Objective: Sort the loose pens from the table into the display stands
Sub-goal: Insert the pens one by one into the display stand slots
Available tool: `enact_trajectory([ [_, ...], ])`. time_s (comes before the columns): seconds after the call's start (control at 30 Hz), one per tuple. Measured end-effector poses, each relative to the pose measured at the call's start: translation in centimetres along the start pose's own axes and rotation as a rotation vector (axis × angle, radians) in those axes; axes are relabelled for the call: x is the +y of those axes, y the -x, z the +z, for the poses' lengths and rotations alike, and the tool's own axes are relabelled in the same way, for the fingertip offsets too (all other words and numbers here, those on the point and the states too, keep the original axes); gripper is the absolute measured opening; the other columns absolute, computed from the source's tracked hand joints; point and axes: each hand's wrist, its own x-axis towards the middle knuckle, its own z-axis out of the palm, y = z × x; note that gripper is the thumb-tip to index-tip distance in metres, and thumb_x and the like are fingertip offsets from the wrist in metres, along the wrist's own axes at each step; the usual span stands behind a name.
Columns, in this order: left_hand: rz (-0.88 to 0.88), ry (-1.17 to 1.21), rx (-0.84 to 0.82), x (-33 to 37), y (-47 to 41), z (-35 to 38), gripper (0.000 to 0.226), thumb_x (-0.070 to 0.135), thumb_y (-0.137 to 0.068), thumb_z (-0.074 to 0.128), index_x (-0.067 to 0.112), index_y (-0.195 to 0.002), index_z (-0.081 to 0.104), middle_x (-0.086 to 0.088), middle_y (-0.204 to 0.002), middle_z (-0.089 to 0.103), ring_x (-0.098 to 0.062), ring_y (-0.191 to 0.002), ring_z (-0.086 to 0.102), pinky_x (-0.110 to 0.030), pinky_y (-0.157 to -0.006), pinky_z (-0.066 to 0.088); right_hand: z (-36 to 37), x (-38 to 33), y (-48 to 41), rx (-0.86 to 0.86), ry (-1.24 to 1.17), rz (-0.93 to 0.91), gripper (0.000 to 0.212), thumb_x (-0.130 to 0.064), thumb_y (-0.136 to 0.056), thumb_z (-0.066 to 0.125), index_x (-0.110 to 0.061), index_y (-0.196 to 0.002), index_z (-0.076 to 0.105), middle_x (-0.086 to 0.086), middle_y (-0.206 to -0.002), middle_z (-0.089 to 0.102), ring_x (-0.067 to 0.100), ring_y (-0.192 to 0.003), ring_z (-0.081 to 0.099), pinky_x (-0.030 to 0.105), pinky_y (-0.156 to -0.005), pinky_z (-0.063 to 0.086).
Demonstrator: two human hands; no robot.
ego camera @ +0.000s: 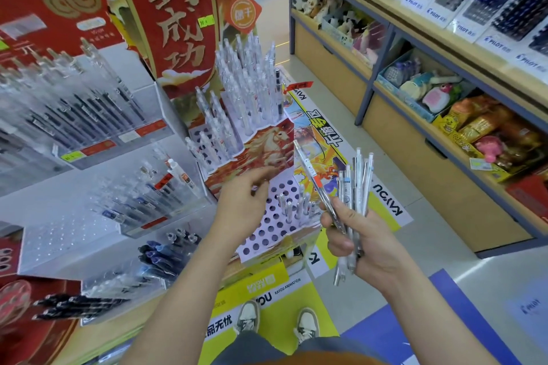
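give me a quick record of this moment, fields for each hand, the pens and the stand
left hand: above the lower tier, fingers curled; cannot tell if it holds a pen
right hand: grips a bundle of pens, fanned upward
lower tier: lilac, most holes empty
standing pens: a few, at the tier's right side
upper tiers: packed with clear pens

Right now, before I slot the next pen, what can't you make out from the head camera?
All head view.
Left hand: its curled fingers hide whether they pinch anything.
Bundle of clear plastic pens in the right hand: overlap hides the count.
Lilac perforated cardboard stand: the left hand covers some holes.
Black pens lower left: blurred.
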Motion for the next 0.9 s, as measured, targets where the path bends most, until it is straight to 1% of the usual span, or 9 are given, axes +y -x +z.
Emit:
enact_trajectory([
  [0.03, -0.033, 0.221, 0.049, 1.1, 0.5, -0.3, 0.029, 0.008, -0.098, 0.05, 0.019, -0.119, 0.067, 0.007, -0.108, 0.071, -0.01, -0.092, 0.063, -0.029, -0.08, 0.054, 0.0, 0.0, 0.0, -0.009, 0.006, 0.001, 0.025, -0.021, -0.085, 0.058, -0.002, -0.1, 0.052, 0.009, -0.067, 0.061, 0.008, -0.036, 0.035, 0.017, -0.036, 0.028],
  [0.1, -0.109, 0.66, -0.012, 3.6, 1.5, -0.9, 0.022, 0.014, -0.097, 0.053, 0.014, -0.114, 0.067, 0.002, -0.095, 0.074, -0.013, -0.082, 0.066, -0.029, -0.075, 0.057, 0.1, 0.1, -0.1, -0.046, 0.045, -0.006, 0.033, -0.026, -0.083, 0.068, -0.002, -0.1, 0.053, 0.01, -0.07, 0.061, 0.009, -0.037, 0.035, 0.017, -0.037, 0.029],
  [0.17, -0.112, 0.784, -0.087, 5.1, 2.2, -1.1, 0.022, 0.021, -0.093, 0.055, 0.012, -0.111, 0.065, 0.0, -0.089, 0.074, -0.014, -0.079, 0.067, -0.03, -0.073, 0.057, 0.4, 0.1, -0.1, -0.095, 0.097, -0.023, 0.051, -0.036, -0.071, 0.084, -0.004, -0.098, 0.055, 0.012, -0.072, 0.061, 0.01, -0.038, 0.036, 0.017, -0.038, 0.03],
  [0.3, -0.064, 0.707, -0.013, 5.4, 3.1, -1.5, 0.011, 0.012, -0.094, 0.056, 0.01, -0.101, 0.065, -0.005, -0.084, 0.074, -0.014, -0.076, 0.067, -0.027, -0.067, 0.055, 1.2, 0.1, 0.0, -0.108, 0.141, -0.022, 0.061, -0.041, -0.055, 0.093, -0.009, -0.091, 0.055, 0.016, -0.07, 0.06, 0.011, -0.037, 0.035, 0.018, -0.038, 0.03],
  [0.47, -0.003, 0.742, 0.231, 5.2, 5.9, -5.2, 0.017, 0.022, -0.079, 0.064, 0.011, -0.092, 0.065, -0.001, -0.072, 0.071, -0.013, -0.066, 0.064, -0.023, -0.062, 0.051, 3.9, 0.0, -0.1, -0.102, 0.254, 0.029, 0.024, -0.025, -0.079, 0.068, -0.003, -0.083, 0.06, 0.016, -0.058, 0.054, 0.013, -0.034, 0.032, 0.021, -0.036, 0.027],
  [0.57, 0.071, 0.639, 0.444, 4.3, 7.4, -10.2, 0.013, 0.028, -0.067, 0.071, 0.018, -0.076, 0.07, 0.004, -0.061, 0.067, -0.008, -0.052, 0.058, -0.019, -0.053, 0.048, 6.4, 0.7, -0.6, -0.161, 0.273, 0.054, 0.029, -0.017, -0.082, 0.058, 0.002, -0.101, 0.069, 0.019, -0.074, 0.064, 0.014, -0.037, 0.03, 0.022, -0.036, 0.028],
  [0.67, 0.157, 0.526, 0.568, 2.6, 9.0, -16.0, 0.009, 0.025, -0.072, 0.068, 0.02, -0.077, 0.072, 0.005, -0.058, 0.066, -0.008, -0.051, 0.057, -0.019, -0.053, 0.048, 9.5, 2.2, -1.1, -0.197, 0.32, 0.061, 0.037, -0.01, -0.079, 0.059, 0.005, -0.113, 0.061, 0.019, -0.078, 0.058, 0.016, -0.042, 0.032, 0.023, -0.037, 0.027],
  [0.77, 0.18, 0.437, 0.698, -0.1, 10.4, -21.7, 0.01, 0.016, -0.081, 0.065, 0.017, -0.089, 0.07, 0.007, -0.059, 0.067, -0.007, -0.054, 0.059, -0.017, -0.056, 0.05, 13.1, 4.0, -1.7, -0.202, 0.416, 0.057, 0.008, 0.004, -0.089, 0.052, 0.002, -0.095, 0.057, 0.013, -0.061, 0.04, 0.016, -0.041, 0.031, 0.023, -0.036, 0.026],
  [0.9, 0.121, 0.245, 0.762, -5.4, 11.9, -27.7, 0.016, 0.003, -0.086, 0.067, 0.017, -0.08, 0.069, 0.011, -0.058, 0.066, -0.005, -0.056, 0.059, -0.014, -0.059, 0.051, 18.0, 7.3, -2.2, -0.217, 0.484, 0.017, 0.01, 0.007, -0.093, 0.047, -0.003, -0.091, 0.048, 0.009, -0.057, 0.036, 0.015, -0.041, 0.034, 0.024, -0.039, 0.028],
])
